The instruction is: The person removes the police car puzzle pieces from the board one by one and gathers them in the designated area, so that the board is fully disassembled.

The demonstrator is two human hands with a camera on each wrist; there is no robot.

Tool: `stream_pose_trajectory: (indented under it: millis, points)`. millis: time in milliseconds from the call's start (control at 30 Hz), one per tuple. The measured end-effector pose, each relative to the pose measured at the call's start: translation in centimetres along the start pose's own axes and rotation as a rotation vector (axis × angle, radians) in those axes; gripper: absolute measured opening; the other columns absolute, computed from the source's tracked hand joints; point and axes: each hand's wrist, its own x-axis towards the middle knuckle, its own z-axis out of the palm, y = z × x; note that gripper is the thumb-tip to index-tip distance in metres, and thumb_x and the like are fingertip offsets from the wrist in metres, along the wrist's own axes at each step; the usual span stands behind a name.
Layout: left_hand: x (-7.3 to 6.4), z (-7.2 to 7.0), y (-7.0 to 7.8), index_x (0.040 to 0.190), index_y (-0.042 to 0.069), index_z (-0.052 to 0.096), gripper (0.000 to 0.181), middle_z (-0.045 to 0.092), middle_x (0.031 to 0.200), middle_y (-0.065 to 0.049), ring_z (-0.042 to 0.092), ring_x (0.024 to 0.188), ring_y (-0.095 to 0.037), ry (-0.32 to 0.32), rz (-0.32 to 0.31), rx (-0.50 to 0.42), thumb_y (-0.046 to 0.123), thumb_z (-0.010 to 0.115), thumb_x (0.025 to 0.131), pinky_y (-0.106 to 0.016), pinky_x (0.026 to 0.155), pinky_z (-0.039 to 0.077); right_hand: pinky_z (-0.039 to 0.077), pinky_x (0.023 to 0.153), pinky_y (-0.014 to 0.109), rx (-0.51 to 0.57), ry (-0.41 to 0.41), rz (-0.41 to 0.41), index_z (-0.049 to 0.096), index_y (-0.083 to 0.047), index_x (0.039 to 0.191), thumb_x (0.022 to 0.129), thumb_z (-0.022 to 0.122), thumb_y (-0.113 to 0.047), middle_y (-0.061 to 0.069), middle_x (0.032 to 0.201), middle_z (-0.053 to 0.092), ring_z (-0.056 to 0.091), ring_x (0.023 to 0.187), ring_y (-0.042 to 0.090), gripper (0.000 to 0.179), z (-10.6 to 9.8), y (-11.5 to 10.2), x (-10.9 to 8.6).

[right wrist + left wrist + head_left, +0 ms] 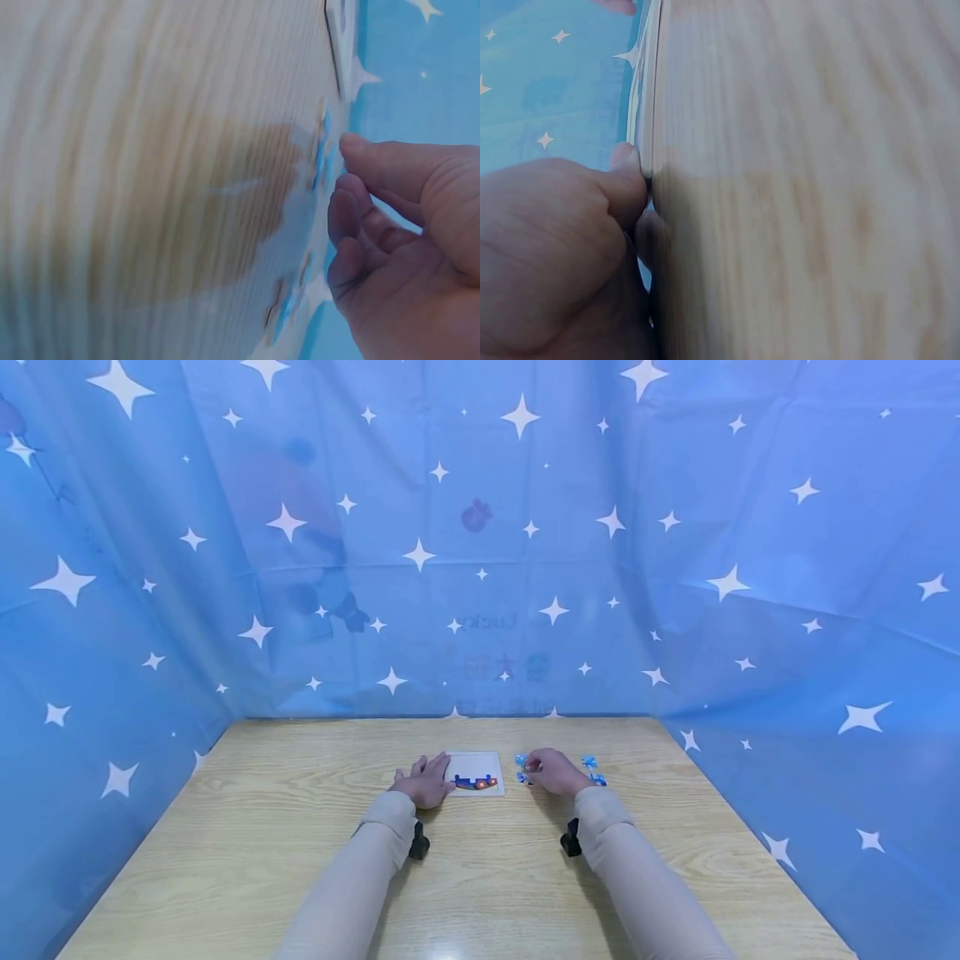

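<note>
A white puzzle board (474, 764), with a blue, red and orange vehicle picture along its lower part, lies flat on the table. My left hand (427, 782) rests on its left edge with the fingers spread. To the right of the board, my right hand (555, 772) hovers low over small blue puzzle pieces (521, 760). Its fingers (345, 214) bend loosely towards the thumb, with no piece showing between them in the right wrist view. Pieces (283, 311) lie on the table just past those fingertips. The left wrist view shows the left thumb (622, 191) down at the table surface.
More blue pieces (590, 762) lie to the right of the right hand, partly covered by it. The wooden table (262, 843) ends at a blue star-patterned curtain (480, 568) at the back and sides. Black camera mounts (419, 842) sit at both wrists.
</note>
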Motion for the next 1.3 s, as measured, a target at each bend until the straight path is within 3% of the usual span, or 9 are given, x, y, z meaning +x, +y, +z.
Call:
stream_pose_trajectory:
  millis: [67,300,433,700,900,1100,1300]
  points:
    - [-0.8,-0.5,0.4,0.165,0.019,0.016,0.063,0.010,0.171,0.001,0.004,0.156,-0.032,0.000,0.007,-0.003,0.041,0.038,0.110,-0.070,0.117,0.001,0.052,0.080,0.039,0.014,-0.010,-0.011,0.068,0.000,0.120,0.098,0.064,-0.002,0.007,0.105,0.064,0.060,0.093,0.020,0.022,0.3,-0.6,0.3]
    - [-0.4,-0.2,0.0,0.165,0.022,0.015,0.064,0.009,0.171,0.003,0.002,0.156,-0.031,0.004,0.002,-0.012,0.043,0.039,0.109,-0.069,0.117,0.000,0.052,0.086,0.041,0.014,-0.055,-0.064,0.069,-0.002,0.122,0.097,0.066,-0.003,0.004,0.106,0.064,0.060,0.097,0.018,0.025,1.8,-2.8,0.8]
    - [-1.1,-0.8,0.4,0.165,0.018,0.017,0.064,0.011,0.171,-0.001,0.005,0.156,-0.034,0.000,0.023,-0.023,0.040,0.040,0.109,-0.072,0.116,0.001,0.053,0.084,0.041,0.022,-0.099,-0.099,0.069,-0.003,0.121,0.097,0.068,-0.005,0.003,0.103,0.064,0.060,0.094,0.017,0.024,2.5,-3.4,0.7]
    - [0.9,0.4,-0.7,0.159,0.022,0.032,0.055,0.011,0.170,-0.003,0.001,0.156,-0.031,0.043,0.007,-0.142,0.039,0.045,0.108,-0.068,0.116,-0.007,0.052,0.080,0.037,-0.051,-0.121,-0.082,0.072,-0.003,0.111,0.095,0.071,-0.005,0.001,0.089,0.063,0.056,0.079,0.013,0.016,3.1,-4.4,0.9]
    - [1.9,0.8,-1.3,0.144,0.026,0.043,0.040,0.026,0.165,-0.003,0.002,0.156,-0.032,0.044,0.009,-0.171,0.038,0.050,0.107,-0.070,0.115,-0.007,0.052,0.082,0.038,-0.052,-0.118,-0.100,0.070,0.000,0.106,0.094,0.071,-0.002,0.003,0.091,0.064,0.059,0.084,0.015,0.011,3.1,-4.7,0.7]
    - [2.0,0.9,-1.3,0.140,0.029,0.049,0.035,0.008,0.171,0.004,0.000,0.156,-0.032,0.038,0.022,-0.158,0.037,0.050,0.106,-0.070,0.116,-0.007,0.050,0.078,0.037,-0.056,-0.124,-0.113,0.067,-0.001,0.102,0.094,0.071,-0.002,0.003,0.093,0.062,0.057,0.083,0.016,0.009,3.1,-4.8,0.7]
    - [1.1,0.7,-1.0,0.140,0.026,0.050,0.035,0.008,0.171,0.003,0.000,0.156,-0.033,0.042,0.009,-0.187,0.035,0.051,0.106,-0.069,0.116,-0.009,0.049,0.079,0.036,-0.038,-0.126,-0.085,0.062,-0.004,0.102,0.094,0.072,-0.002,0.003,0.093,0.059,0.055,0.084,0.016,0.013,3.5,-4.9,0.7]
